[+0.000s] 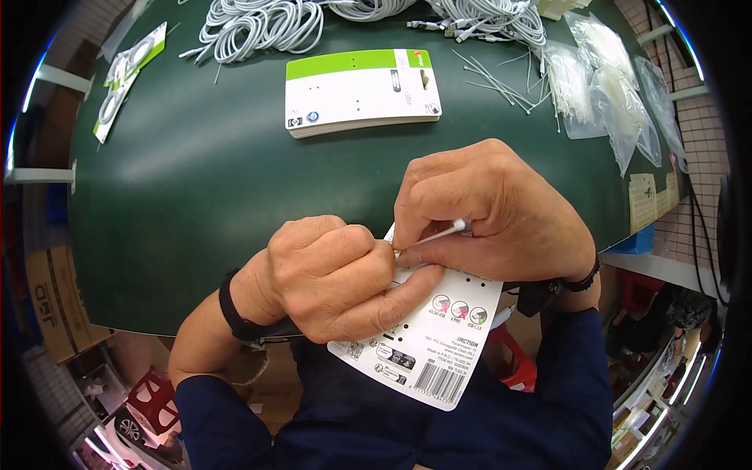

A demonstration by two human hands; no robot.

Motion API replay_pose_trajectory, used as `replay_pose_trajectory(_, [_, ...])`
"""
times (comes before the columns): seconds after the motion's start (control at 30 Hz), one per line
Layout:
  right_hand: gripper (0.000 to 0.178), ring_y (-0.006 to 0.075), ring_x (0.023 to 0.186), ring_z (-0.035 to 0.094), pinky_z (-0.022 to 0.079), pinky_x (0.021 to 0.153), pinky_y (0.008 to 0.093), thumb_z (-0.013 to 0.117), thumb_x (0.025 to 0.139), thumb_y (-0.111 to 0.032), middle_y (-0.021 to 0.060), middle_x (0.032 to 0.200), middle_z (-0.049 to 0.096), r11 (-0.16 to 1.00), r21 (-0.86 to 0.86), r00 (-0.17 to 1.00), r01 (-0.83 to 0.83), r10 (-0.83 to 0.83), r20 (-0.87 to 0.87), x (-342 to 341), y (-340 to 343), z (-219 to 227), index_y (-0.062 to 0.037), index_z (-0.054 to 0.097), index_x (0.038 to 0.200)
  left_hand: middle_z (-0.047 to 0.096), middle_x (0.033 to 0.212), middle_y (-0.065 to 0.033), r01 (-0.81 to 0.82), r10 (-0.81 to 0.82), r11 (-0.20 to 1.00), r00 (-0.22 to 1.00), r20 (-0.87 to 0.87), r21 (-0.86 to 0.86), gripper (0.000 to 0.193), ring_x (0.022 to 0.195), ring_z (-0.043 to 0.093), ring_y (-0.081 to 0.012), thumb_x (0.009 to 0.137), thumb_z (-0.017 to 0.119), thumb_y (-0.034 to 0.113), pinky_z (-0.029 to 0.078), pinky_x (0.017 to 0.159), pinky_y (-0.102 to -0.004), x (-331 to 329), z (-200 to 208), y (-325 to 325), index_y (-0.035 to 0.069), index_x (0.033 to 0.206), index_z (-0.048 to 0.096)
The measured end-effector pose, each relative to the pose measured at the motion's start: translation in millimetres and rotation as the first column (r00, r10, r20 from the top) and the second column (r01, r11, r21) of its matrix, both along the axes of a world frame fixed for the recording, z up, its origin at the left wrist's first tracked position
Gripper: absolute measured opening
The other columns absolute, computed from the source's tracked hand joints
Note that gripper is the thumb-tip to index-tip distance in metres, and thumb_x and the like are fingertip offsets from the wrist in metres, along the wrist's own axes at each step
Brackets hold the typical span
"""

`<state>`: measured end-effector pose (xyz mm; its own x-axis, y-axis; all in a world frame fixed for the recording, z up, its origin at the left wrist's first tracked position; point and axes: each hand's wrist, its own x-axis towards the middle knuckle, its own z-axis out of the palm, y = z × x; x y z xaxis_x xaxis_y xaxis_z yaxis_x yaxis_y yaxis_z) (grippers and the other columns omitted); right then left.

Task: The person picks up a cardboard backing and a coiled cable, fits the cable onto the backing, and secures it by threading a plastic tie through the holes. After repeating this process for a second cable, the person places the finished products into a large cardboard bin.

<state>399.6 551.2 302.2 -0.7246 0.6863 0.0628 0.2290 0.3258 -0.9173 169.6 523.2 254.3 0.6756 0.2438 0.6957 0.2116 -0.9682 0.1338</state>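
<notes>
A white packaging card point(423, 345), its printed back with a barcode facing up, lies tilted beneath both hands near the table's front edge. My left hand point(333, 278) is closed at the card's left side, its thumb resting across the surface. My right hand point(489, 211) pinches over the card's upper part, fingertips meeting those of the left. Between the right thumb and fingers shows a thin white strip with a thicker rounded end, like a cable tie point(439, 236). What the touching fingertips grip exactly is hidden.
A stack of green-and-white cards point(360, 94) lies ahead on the green table point(196, 180). Behind it are coiled white cables point(262, 27). Loose cable ties point(501, 82) and plastic bags of ties point(603, 86) lie right. Cards with cables attached point(125, 74) sit far left.
</notes>
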Motion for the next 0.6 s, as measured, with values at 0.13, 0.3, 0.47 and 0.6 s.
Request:
replay_pose_trajectory(0.13, [0.015, 0.0164, 0.071, 0.069, 0.055, 0.061, 0.0275, 0.078, 0.075, 0.007, 0.0069, 0.080, 0.069, 0.998, -0.056, 0.999, 0.030, -0.030, -0.011, 0.4, 1.4, -0.5, -0.0013, 0.070, 0.084, 0.062, 0.077, -0.0009, -0.002, 0.003, 1.000, 0.999, 0.041, -0.027, 0.048, 0.065, 0.062, -0.0145, 0.064, 0.085, 0.018, 0.045, 0.052, -0.0261, 3.8, -1.0, 0.6, 0.011, 0.110, 0.076])
replay_pose_trajectory(0.3, [0.019, 0.0130, 0.074, 0.068, 0.055, 0.065, 0.0253, 0.078, 0.078, 0.007, 0.0054, 0.084, 0.069, 0.998, -0.069, 1.000, 0.002, -0.001, 0.024, 4.6, 6.9, 5.9, -0.0003, 0.070, 0.094, 0.066, 0.083, -0.0060, 0.038, -0.021, 0.987, 0.993, 0.113, -0.153, 0.045, 0.069, 0.066, -0.0187, 0.067, 0.085, 0.013, 0.050, 0.055, -0.0284, 5.4, -2.0, 4.0, 0.007, 0.111, 0.076])
replay_pose_trajectory(0.47, [0.026, 0.0099, 0.079, 0.066, 0.054, 0.072, 0.0229, 0.078, 0.082, 0.005, 0.0060, 0.094, 0.070, 0.925, -0.077, 0.878, 0.371, -0.377, -0.295, 7.4, 12.3, 6.7, 0.0008, 0.067, 0.106, 0.065, 0.085, -0.0045, 0.035, 0.065, 0.926, 0.966, 0.249, -0.377, 0.038, 0.066, 0.064, -0.0146, 0.073, 0.084, 0.008, 0.049, 0.053, -0.0262, 3.2, -2.3, 16.2, 0.003, 0.110, 0.075])
replay_pose_trajectory(0.6, [0.031, 0.0116, 0.080, 0.065, 0.053, 0.073, 0.0232, 0.078, 0.084, 0.005, 0.0076, 0.097, 0.070, 0.757, 0.159, 0.688, 0.634, -0.458, -0.563, 15.4, 14.5, -2.3, 0.0004, 0.066, 0.112, 0.067, 0.091, -0.0046, 0.079, 0.477, 0.568, 0.780, 0.405, -0.819, 0.029, 0.070, 0.065, -0.0138, 0.087, 0.077, 0.006, 0.051, 0.053, -0.0263, 0.6, -29.1, 0.9, 0.000, 0.114, 0.071])
